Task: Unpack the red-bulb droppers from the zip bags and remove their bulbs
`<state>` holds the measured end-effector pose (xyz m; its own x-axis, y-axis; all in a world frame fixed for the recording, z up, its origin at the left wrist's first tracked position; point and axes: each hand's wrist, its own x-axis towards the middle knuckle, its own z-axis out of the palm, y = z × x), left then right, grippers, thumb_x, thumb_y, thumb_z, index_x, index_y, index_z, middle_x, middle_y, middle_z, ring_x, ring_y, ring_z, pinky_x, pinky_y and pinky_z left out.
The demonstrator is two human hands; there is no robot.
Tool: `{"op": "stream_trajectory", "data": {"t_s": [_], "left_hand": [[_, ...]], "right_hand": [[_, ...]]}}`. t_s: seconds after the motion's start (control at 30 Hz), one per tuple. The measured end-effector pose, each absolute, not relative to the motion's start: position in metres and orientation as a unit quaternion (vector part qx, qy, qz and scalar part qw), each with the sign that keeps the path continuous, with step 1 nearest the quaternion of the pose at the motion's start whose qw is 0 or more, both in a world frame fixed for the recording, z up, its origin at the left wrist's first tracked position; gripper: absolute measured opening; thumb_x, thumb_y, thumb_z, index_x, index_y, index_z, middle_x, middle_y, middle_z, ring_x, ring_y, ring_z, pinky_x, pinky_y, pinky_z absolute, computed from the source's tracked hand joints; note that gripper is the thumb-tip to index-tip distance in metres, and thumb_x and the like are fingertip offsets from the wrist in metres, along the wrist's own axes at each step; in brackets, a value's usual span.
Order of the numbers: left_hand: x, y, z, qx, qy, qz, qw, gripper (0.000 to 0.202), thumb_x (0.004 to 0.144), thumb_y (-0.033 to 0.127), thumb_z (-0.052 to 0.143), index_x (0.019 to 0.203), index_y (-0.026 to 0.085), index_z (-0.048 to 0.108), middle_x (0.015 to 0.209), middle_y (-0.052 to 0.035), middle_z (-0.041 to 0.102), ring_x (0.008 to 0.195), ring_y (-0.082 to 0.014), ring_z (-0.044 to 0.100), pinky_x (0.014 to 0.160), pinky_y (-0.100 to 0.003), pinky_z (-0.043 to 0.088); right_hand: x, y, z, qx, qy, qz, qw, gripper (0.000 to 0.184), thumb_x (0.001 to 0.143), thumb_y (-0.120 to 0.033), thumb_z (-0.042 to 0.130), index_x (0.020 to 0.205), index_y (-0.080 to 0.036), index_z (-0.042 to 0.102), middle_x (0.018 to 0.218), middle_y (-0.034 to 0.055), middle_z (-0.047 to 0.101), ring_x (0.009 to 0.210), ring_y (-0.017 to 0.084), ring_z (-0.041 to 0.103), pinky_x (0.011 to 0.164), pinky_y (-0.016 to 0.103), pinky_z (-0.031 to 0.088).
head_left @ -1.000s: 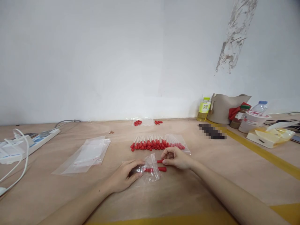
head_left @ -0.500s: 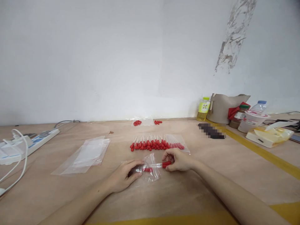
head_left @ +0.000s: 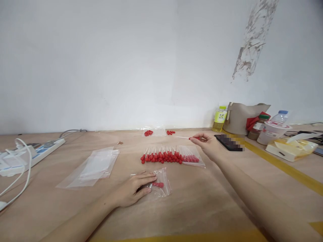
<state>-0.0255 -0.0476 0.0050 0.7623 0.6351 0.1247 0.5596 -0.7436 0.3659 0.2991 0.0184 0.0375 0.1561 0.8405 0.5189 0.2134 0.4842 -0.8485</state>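
My left hand [head_left: 132,189] lies over a clear zip bag [head_left: 165,178], its fingers and thumb apart. Inside that bag a dropper with a red bulb [head_left: 158,185] shows; its tube is partly under my fingers. Up and to the right, my right hand [head_left: 208,144] pinches a thin dropper [head_left: 185,137] by its red bulb, the pale tube pointing left above the table. Between my hands lies a row of red-bulbed droppers [head_left: 161,157], tubes pointing away from me. At the row's right end, several droppers lie under or in another clear bag [head_left: 195,153].
Flat clear bags [head_left: 98,163] lie left, near a power strip [head_left: 50,148] with cables. Small red bulbs [head_left: 148,133] lie by the wall. A phone [head_left: 228,143], a tea bottle [head_left: 219,119], a grey bag [head_left: 238,117], jars and a tissue pack [head_left: 290,148] stand right.
My right hand has moved away from the bag, up and to the right, with a dropper in its fingers. My left hand has stayed on the bag.
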Motion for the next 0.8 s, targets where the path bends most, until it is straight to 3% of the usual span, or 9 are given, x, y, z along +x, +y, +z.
{"op": "stream_trajectory", "data": {"t_s": [0.13, 0.33, 0.6, 0.8], "left_hand": [[-0.026, -0.047, 0.003, 0.924, 0.325, 0.126, 0.156, 0.040, 0.088, 0.035, 0.038, 0.128, 0.029, 0.040, 0.132, -0.0001, 0.043, 0.122, -0.0189, 0.038, 0.103, -0.039, 0.030], [-0.026, -0.046, 0.003, 0.924, 0.324, 0.128, 0.159, 0.040, 0.088, 0.035, 0.037, 0.128, 0.030, 0.040, 0.132, 0.0012, 0.043, 0.122, -0.0182, 0.039, 0.103, -0.037, 0.030], [-0.026, -0.047, 0.003, 0.919, 0.330, 0.136, 0.168, 0.039, 0.088, 0.035, 0.038, 0.127, 0.030, 0.042, 0.132, 0.0005, 0.044, 0.121, -0.0187, 0.039, 0.103, -0.037, 0.031], [-0.026, -0.048, 0.004, 0.917, 0.333, 0.135, 0.172, 0.039, 0.088, 0.035, 0.038, 0.126, 0.029, 0.042, 0.131, 0.0000, 0.045, 0.121, -0.0191, 0.039, 0.103, -0.039, 0.031]], "right_hand": [[0.264, 0.032, 0.016, -0.469, -0.657, 0.069, 0.585, 0.015, 0.068, -0.031, 0.062, 0.069, -0.016, 0.060, 0.070, 0.0039, 0.060, 0.061, 0.013, 0.056, 0.060, 0.027, 0.047], [0.238, 0.039, -0.007, -0.464, -0.697, 0.052, 0.544, 0.006, 0.069, -0.022, 0.059, 0.070, -0.017, 0.063, 0.073, 0.0037, 0.059, 0.065, 0.014, 0.056, 0.064, 0.027, 0.046], [0.242, 0.036, -0.013, -0.467, -0.725, 0.066, 0.501, 0.019, 0.077, -0.030, 0.053, 0.080, -0.018, 0.066, 0.081, 0.0053, 0.063, 0.076, 0.015, 0.057, 0.073, 0.026, 0.042], [0.253, 0.036, -0.009, -0.505, -0.701, 0.085, 0.496, 0.042, 0.082, -0.040, 0.040, 0.051, -0.016, 0.055, 0.053, 0.0006, 0.052, 0.055, 0.013, 0.049, 0.055, 0.023, 0.035]]}}
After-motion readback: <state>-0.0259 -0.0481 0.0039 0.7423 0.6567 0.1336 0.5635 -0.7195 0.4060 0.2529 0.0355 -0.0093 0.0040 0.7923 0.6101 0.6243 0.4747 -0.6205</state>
